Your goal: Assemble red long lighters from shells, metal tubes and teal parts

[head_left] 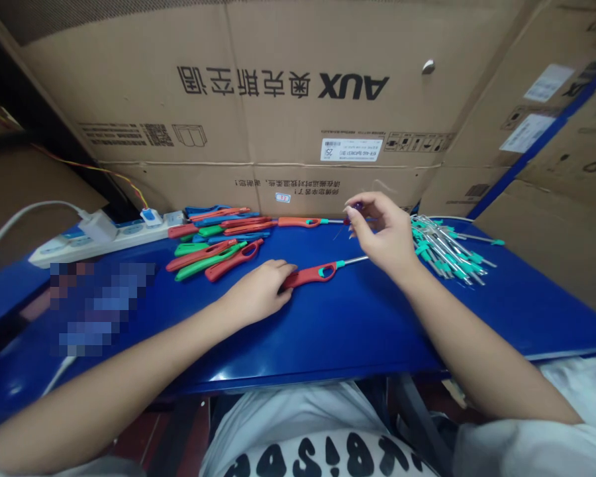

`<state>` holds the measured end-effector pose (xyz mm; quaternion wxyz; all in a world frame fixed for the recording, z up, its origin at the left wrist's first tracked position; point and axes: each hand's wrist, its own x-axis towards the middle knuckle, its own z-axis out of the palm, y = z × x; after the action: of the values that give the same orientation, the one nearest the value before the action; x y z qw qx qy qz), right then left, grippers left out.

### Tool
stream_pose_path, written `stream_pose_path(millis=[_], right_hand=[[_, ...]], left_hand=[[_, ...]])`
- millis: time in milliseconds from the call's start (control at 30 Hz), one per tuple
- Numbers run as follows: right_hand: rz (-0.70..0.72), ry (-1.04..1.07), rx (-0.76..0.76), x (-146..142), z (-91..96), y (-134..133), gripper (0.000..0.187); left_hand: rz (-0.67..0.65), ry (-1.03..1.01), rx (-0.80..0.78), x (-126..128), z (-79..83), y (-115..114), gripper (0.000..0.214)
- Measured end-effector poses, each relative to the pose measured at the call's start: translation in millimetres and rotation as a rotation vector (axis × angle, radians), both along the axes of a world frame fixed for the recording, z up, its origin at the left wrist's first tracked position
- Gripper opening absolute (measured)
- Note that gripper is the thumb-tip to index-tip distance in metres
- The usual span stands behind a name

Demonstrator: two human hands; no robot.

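Observation:
My left hand (261, 291) is closed round the rear end of a red stick lighter (310, 274) lying on the blue table. The lighter has a teal trigger, and its metal tube points right, towards my right wrist. Above the table, my right hand (385, 232) pinches a small dark purple-red piece (353, 211) between thumb and fingers; its kind is unclear, and a thin wire seems to stick out of it. Behind lies an orange stick lighter (298, 222), its tube partly hidden by my right hand. Metal tubes with teal parts (449, 248) are heaped to the right.
Several red, green and blue lighter handles (218, 242) are piled at the left. Beyond them stands a white power strip (114, 235) with plugs and cables. A cardboard wall (278, 132) closes off the back of the blue table (338, 331). A blurred patch covers something at far left.

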<state>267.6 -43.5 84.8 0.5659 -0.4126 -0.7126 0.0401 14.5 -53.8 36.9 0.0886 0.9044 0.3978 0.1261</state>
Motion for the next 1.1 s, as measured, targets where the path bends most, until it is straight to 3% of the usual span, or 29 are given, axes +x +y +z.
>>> stream_pose_path(millis=[133, 333, 533, 667, 1100], right_hand=[[-0.204, -0.253, 0.019, 50, -18.3, 28, 0.008], [-0.376, -0.196, -0.143, 94, -46.8, 49, 0.005], [-0.475, -0.225, -0.239, 96, -50.0, 50, 0.015], [-0.516, -0.318, -0.338, 91, -46.6, 44, 0.02], [-0.55, -0.379, -0.427, 91, -43.4, 41, 0.026]], left_hand=[[0.009, 0.041, 0.04, 1, -0.6, 7, 0.035], [-0.061, 0.043, 0.074, 9, -5.8, 37, 0.027], [-0.056, 0.088, 0.128, 14, -1.2, 93, 0.025], [-0.029, 0.077, 0.165, 22, -2.9, 117, 0.025], [0.107, 0.118, 0.235, 30, -8.3, 138, 0.026]])
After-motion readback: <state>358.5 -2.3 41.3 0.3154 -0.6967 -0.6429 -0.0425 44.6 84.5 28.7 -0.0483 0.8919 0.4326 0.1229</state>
